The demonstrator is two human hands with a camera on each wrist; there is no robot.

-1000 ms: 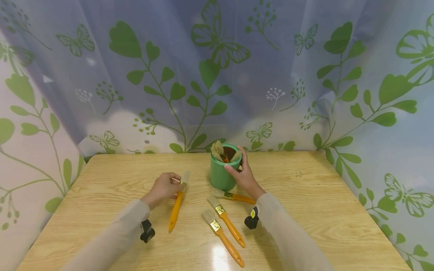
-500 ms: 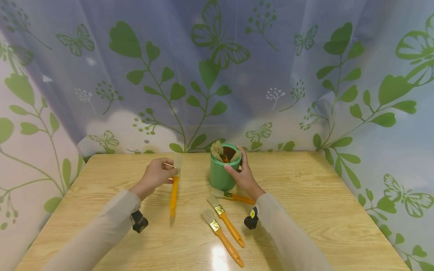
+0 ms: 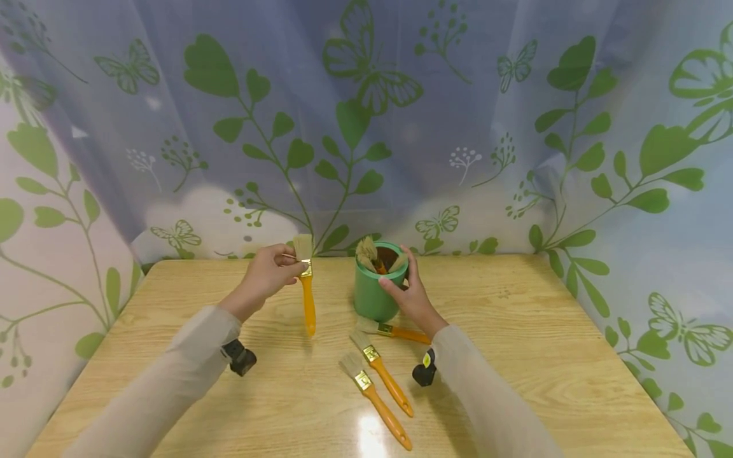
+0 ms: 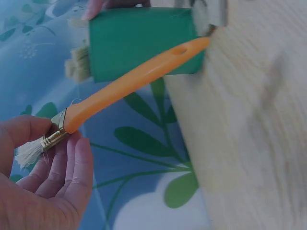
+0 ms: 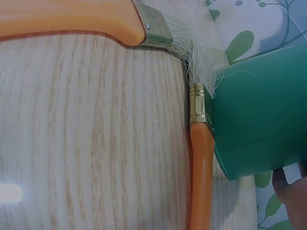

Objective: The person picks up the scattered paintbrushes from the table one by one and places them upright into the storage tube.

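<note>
Relation of the held brush (image 3: 308, 299) to the green cup (image 3: 371, 298). The left hand (image 3: 266, 277) pinches the brush at its metal band, thumb on 1 face and fingers on the other; the orange handle (image 4: 144, 72) is free below the grasp. The brush stands bristles up, its long axis close to upright, with the lower end leaning slightly toward the person's right, the side on which the cup stands. Cup and brush are apart in the head view; the handle crosses in front of the cup in the left wrist view only by line of sight.

The right hand (image 3: 415, 299) grips the cup at its rim on the right, its thumb on the near side and its fingers passing behind. The cup is upright on the table (image 3: 487, 305), mouth upward, with pale bristles (image 3: 366, 251) of other brushes showing there. The left hand is the nearer to the held brush, the right hand the nearer to the cup. The decisive relation, as judged, is handle end to cup mouth: the end is to the left of the mouth and appears lower than the rim. 3 loose brushes (image 3: 395, 388) lie in front of the cup.
</note>
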